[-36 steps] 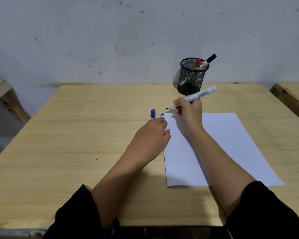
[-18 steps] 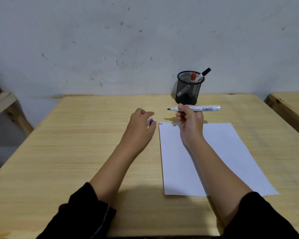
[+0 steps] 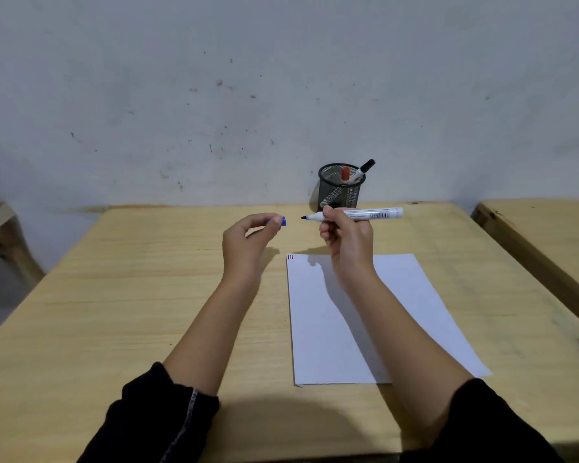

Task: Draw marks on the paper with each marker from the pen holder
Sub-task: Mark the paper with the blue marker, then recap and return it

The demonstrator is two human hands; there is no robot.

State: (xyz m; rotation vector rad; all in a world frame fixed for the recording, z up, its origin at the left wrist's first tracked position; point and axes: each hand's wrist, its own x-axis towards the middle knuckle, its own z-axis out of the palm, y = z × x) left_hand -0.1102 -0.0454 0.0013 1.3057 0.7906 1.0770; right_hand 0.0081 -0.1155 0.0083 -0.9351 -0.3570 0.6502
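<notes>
A white sheet of paper lies on the wooden table, with small red and dark marks at its far left corner. My right hand grips an uncapped white marker held level above the table, tip pointing left. My left hand is raised and pinches a small blue cap, its open end a short gap from the marker tip. A black mesh pen holder stands at the back by the wall, holding a red-capped marker and a black-capped marker.
A grey, speckled wall rises right behind the table. A second wooden table stands on the right, across a narrow gap. A wooden frame shows at the left edge.
My left hand left the paper's corner, picked the blue cap off the table and lifted it. My right hand raised the marker off the paper and turned it level, tip toward the cap.
</notes>
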